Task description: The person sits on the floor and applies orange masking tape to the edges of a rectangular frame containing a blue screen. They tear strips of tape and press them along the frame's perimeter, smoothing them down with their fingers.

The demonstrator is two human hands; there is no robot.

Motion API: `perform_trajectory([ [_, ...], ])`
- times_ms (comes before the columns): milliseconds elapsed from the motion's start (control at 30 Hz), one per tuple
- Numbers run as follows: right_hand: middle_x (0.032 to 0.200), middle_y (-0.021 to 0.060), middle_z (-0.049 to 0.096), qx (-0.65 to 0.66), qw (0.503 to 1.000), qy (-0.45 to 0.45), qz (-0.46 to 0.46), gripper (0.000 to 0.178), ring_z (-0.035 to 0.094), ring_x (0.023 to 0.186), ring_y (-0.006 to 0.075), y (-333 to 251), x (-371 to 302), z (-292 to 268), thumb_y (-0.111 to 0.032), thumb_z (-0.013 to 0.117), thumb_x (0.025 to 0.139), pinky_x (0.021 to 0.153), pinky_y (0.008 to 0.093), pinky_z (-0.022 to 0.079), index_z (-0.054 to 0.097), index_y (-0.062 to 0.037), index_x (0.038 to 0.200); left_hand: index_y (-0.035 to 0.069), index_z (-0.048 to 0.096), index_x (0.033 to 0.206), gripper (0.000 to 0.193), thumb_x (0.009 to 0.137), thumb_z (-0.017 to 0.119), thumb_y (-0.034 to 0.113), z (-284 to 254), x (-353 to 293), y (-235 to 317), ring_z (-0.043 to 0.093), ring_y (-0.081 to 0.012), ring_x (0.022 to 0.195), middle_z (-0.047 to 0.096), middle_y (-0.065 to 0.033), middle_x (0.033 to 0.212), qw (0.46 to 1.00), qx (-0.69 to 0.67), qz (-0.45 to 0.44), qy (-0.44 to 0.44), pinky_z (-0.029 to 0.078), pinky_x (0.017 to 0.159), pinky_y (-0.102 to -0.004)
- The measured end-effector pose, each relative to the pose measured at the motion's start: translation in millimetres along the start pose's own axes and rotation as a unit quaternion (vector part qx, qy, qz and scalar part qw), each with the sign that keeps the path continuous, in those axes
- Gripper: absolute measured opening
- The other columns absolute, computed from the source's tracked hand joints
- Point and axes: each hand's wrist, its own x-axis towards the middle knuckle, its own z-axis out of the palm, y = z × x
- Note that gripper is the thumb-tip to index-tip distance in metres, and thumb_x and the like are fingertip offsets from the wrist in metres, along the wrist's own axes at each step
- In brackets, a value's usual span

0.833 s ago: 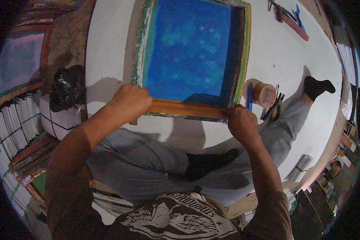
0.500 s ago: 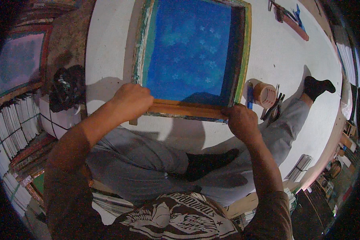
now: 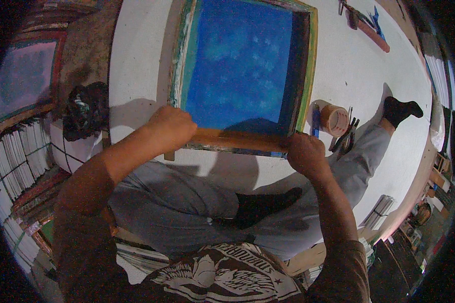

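Observation:
A wooden silk-screen frame (image 3: 240, 137) with blue mesh (image 3: 240, 65) is held in front of me over the white surface (image 3: 141, 55). Faint pale marks, like small flowers, show blurred in the blue. My left hand (image 3: 172, 130) is closed around the frame's near left corner. At the near right corner, my right hand (image 3: 307, 153) grips the wood with bent fingers. The fingertips under both corners are hidden. The frame casts a shadow along its left side and below its near edge.
Right of the frame stand a tape roll (image 3: 334, 120) and several dark-handled tools (image 3: 346, 136). A red-brown bar (image 3: 371, 35) with tools lies far right. My outstretched leg (image 3: 361, 156) borders the right side. A black plastic bag (image 3: 85, 111) and another framed screen (image 3: 25, 76) are left.
The pale flower shapes in the blue mesh were crisp and are now blurred and fainter. My left hand has shifted very slightly right; both hands keep their grip on the frame.

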Motion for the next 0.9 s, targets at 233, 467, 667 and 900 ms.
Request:
perform_trajectory([
  [233, 0.085, 0.0119, 0.073, 0.001, 1.000, 0.023, -0.002, 0.016, 0.073, 0.082, 0.0301, 1, -7, 8, -0.013, 0.062, 0.079, 0.072, 0.0438, 0.058, 0.076, -0.0135, 0.086, 0.003, 0.076, 0.081, 0.013, 0.079, 0.067, 0.013, 6, -14, 0, 0.072, -0.0339, 0.083, 0.067, -0.0169, 0.101, 0.997, 0.008, 0.006, 0.075, 0.059, 0.070, -0.0445],
  [467, 0.082, 0.0153, 0.073, -0.019, 0.995, -0.093, 0.028, 0.021, 0.073, 0.077, 0.0341, -15, -11, -24, -0.019, 0.063, 0.081, 0.072, 0.0469, 0.059, 0.074, -0.0127, 0.097, 0.001, 0.075, 0.084, 0.018, 0.081, 0.067, 0.017, 14, -20, 2, 0.071, -0.0346, 0.085, 0.062, -0.0167, 0.108, 0.999, 0.002, -0.007, 0.041, 0.059, 0.070, -0.0468],
  [667, 0.088, 0.0153, 0.073, 0.057, 0.994, -0.089, 0.010, 0.052, 0.072, 0.084, 0.0371, 0, -20, -17, -0.023, 0.065, 0.077, 0.075, 0.0518, 0.058, 0.064, -0.0224, 0.129, 0.002, 0.070, 0.102, 0.042, 0.088, 0.068, 0.041, -4, -31, 7, 0.071, -0.0340, 0.089, 0.065, -0.0148, 0.107, 0.987, -0.133, 0.007, 0.085, 0.058, 0.073, -0.0463],
  [900, 0.089, 0.0149, 0.073, 0.009, 0.991, -0.134, -0.026, 0.054, 0.072, 0.084, 0.0360, -3, -11, -4, -0.025, 0.068, 0.074, 0.076, 0.0496, 0.058, 0.065, -0.0235, 0.128, 0.003, 0.070, 0.096, 0.037, 0.084, 0.072, 0.039, 33, -29, 21, 0.072, -0.0326, 0.086, 0.070, -0.0141, 0.098, 0.992, -0.081, 0.005, 0.099, 0.058, 0.070, -0.0454],
])
